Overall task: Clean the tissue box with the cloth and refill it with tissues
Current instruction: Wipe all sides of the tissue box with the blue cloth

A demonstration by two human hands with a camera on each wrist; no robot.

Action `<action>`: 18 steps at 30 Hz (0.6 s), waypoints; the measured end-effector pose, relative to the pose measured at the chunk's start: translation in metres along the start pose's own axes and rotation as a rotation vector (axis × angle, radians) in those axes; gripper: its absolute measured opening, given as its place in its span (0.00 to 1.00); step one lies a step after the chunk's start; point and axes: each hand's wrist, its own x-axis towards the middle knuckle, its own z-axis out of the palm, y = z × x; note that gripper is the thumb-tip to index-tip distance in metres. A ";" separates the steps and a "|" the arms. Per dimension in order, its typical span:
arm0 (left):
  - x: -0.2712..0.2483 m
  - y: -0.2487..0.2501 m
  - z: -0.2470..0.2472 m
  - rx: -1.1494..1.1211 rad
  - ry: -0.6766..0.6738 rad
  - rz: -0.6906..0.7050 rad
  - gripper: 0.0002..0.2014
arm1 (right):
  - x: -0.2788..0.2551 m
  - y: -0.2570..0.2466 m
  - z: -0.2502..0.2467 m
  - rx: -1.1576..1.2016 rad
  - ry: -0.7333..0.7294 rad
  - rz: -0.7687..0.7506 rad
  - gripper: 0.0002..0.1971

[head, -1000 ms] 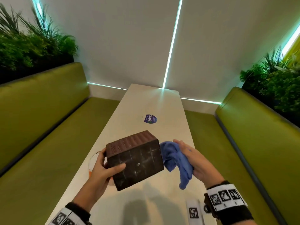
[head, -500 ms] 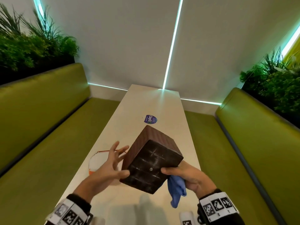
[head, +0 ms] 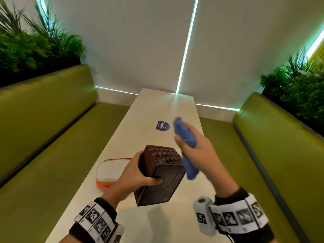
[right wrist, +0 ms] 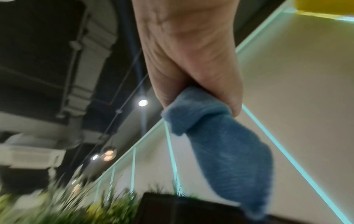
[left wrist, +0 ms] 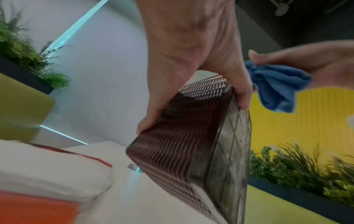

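Note:
A dark brown ribbed tissue box (head: 160, 174) (left wrist: 184, 145) hangs tilted above the table, its smooth base turned toward me. My left hand (head: 135, 178) (left wrist: 191, 65) grips it from the left, thumb across the base edge and fingers on the ribbed side. My right hand (head: 194, 146) (right wrist: 191, 60) is raised just right of the box and holds a bunched blue cloth (head: 185, 141) (left wrist: 277, 86) (right wrist: 220, 144). The cloth's lower end hangs beside the box's right edge. Whether it touches the box I cannot tell.
A white and orange tissue pack (head: 108, 171) (left wrist: 44, 174) lies on the long pale table (head: 154, 113) left of the box. A round purple sticker (head: 162, 126) is farther along. Green benches (head: 43, 137) and planters (head: 31, 48) flank both sides.
The box passed from my right hand back to my left, which now grips it with a ribbed side up. My right hand lifted away with the cloth, up and to the right.

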 end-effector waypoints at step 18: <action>0.009 -0.006 0.006 -0.173 0.080 -0.039 0.48 | -0.003 -0.010 0.057 -0.408 -0.229 -0.231 0.17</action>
